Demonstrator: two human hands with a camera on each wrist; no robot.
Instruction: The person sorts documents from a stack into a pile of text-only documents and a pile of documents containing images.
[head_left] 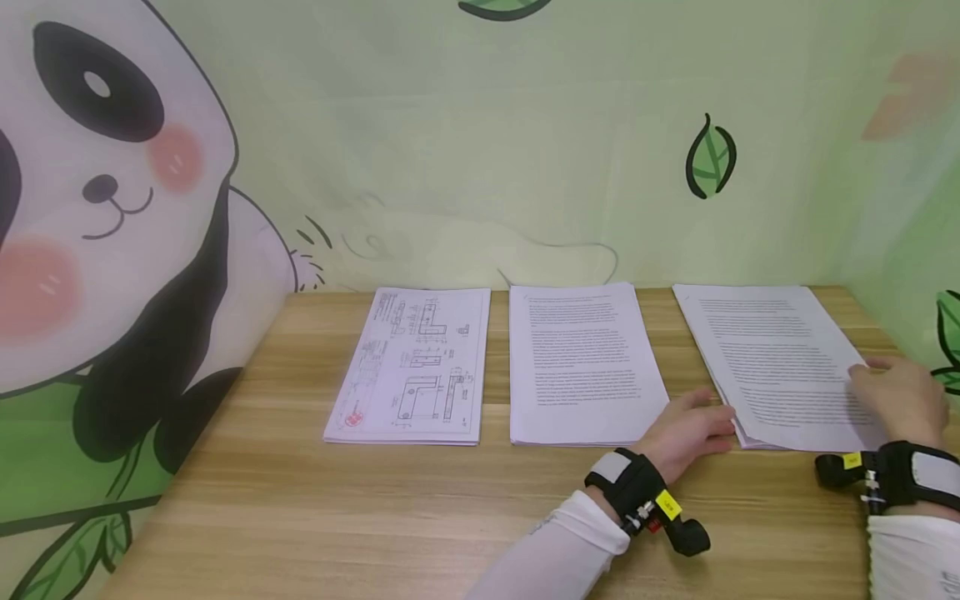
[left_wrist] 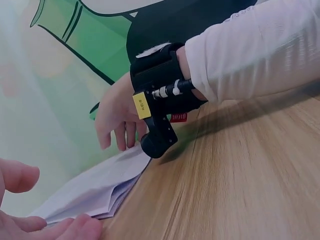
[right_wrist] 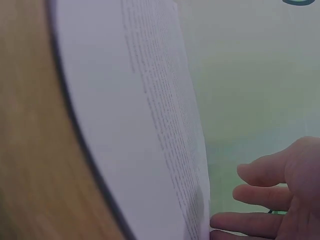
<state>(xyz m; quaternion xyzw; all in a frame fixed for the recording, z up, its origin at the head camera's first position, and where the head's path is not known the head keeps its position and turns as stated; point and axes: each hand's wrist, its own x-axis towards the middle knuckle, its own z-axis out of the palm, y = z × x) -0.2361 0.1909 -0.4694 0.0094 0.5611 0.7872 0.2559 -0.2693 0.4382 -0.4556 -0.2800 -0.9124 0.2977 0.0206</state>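
At the right of the head view lies a stack of printed text sheets [head_left: 776, 367], its near corner lifted and a little fanned out in the left wrist view. By the stack's left near edge is my left hand [head_left: 690, 429], fingers loosely extended. My right hand [head_left: 900, 396] is at the right edge, thumb side over the paper. From the left wrist, the right hand [left_wrist: 120, 112] shows its fingers hanging down beside the sheets [left_wrist: 100, 185]. Spread, nearly straight fingers [right_wrist: 265, 192] appear beside the paper edge [right_wrist: 125, 110] in the right wrist view.
A second stack of text pages [head_left: 581, 367] lies in the middle. Further left is a stack of technical drawings [head_left: 412, 367] with a red stamp. All three are on a wooden table [head_left: 375, 517], against a printed backdrop [head_left: 487, 167] at the rear.
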